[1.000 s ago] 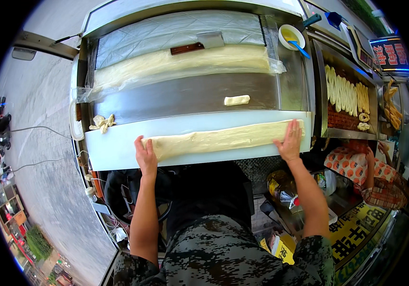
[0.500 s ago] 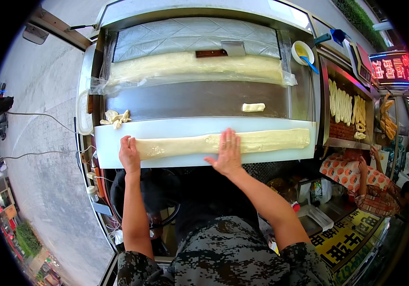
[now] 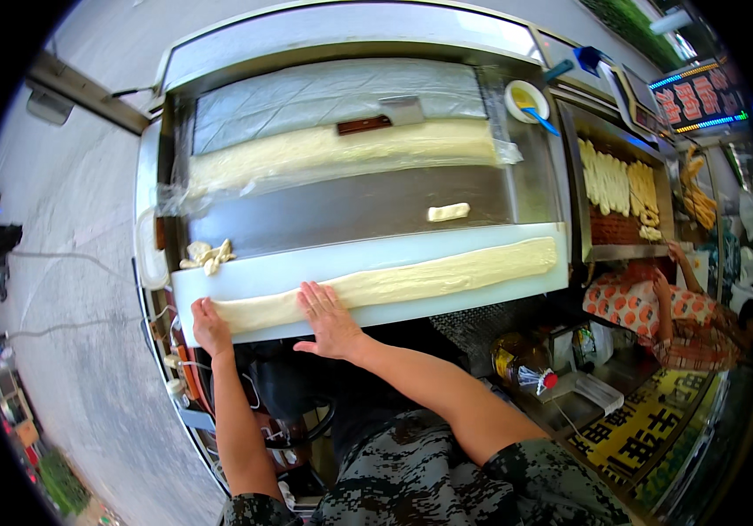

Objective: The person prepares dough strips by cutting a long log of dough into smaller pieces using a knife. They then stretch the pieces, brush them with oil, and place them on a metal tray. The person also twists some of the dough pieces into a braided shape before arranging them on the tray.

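A long, flat strip of pale dough [image 3: 446, 277] lies lengthwise across a white cutting board [image 3: 306, 270]. At its left end my left hand [image 3: 210, 328] is closed, the fingers curled round the edge of the dough. My right hand [image 3: 330, 324] rests flat on the left half of the strip, fingers stretched out and thumb apart. Small twisted dough scraps [image 3: 207, 257] sit by the board's far left corner. Beyond the board, a short dough piece [image 3: 448, 212] lies on the metal worktop [image 3: 332, 206].
Farther back, a cleaver [image 3: 364, 124] lies on a plastic-covered dough slab [image 3: 306, 158]. A white bowl [image 3: 527, 98] holding a blue-handled brush stands back right. Fried dough sticks [image 3: 604, 180] fill a rack to the right. Below it are another person's patterned sleeve [image 3: 626, 302] and an oil jug [image 3: 521, 361].
My right hand has slid left along the strip, toward my left hand. The view has shifted and tilted, so the board now slants up to the right.
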Tool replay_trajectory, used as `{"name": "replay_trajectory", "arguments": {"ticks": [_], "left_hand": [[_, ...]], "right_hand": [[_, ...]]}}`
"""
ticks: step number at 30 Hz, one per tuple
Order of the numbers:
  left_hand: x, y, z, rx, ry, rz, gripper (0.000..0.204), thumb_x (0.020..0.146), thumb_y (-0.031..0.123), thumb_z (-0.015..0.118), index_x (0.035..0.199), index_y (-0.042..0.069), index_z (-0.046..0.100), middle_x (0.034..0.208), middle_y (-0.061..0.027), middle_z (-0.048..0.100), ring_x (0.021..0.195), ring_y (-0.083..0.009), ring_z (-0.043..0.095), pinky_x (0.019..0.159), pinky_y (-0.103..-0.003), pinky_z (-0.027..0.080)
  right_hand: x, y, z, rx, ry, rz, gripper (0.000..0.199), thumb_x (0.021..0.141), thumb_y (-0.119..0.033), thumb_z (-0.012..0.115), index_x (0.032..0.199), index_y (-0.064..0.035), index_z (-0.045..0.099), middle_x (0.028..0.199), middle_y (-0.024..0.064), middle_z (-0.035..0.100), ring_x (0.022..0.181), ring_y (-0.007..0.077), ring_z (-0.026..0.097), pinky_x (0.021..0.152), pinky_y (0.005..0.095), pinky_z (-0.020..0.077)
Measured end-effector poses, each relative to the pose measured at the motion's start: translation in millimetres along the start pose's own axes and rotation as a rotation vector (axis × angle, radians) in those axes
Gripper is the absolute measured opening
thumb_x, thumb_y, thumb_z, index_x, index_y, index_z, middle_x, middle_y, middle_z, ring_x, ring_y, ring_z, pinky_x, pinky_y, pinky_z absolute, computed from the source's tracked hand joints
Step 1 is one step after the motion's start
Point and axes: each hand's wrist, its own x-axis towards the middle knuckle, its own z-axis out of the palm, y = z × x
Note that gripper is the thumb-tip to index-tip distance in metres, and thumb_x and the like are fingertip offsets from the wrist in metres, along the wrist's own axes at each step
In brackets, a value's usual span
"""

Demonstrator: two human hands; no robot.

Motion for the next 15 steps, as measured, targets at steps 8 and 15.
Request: {"name": "replay_trajectory", "arguments": {"ticks": [8,15], "left_hand": [[-8.6,12.1,4.1,0.091,0.064,0.046,0.044,0.1,0.036,0.048,0.118,-0.004,0.054,0.118,-0.0224,0.056,0.104,-0.0379,0.056,0.091,-0.044,0.045],[-67.9,189.9,66.8,-0.397,-0.302,0.254,0.02,0.096,0.013,0.056,0.108,-0.001,0.062,0.09,-0.011,0.065,0.081,-0.0178,0.059,0.076,-0.032,0.048]], "right_hand": [[-138.5,172.9,-127.5,-0.228,-0.01,0.177,0.111,0.077,-0.065,0.066,0.15,0.0036,0.018,0.157,0.0255,0.018,0.146,0.0397,0.016,0.119,0.0503,0.0131],[-234.1,285.1,-205.3,-0.361,0.051,0.262,0.112,0.076,-0.066,0.065,0.151,0.0029,0.018,0.156,0.0235,0.021,0.146,0.0392,0.018,0.119,0.0504,0.0138]]}}
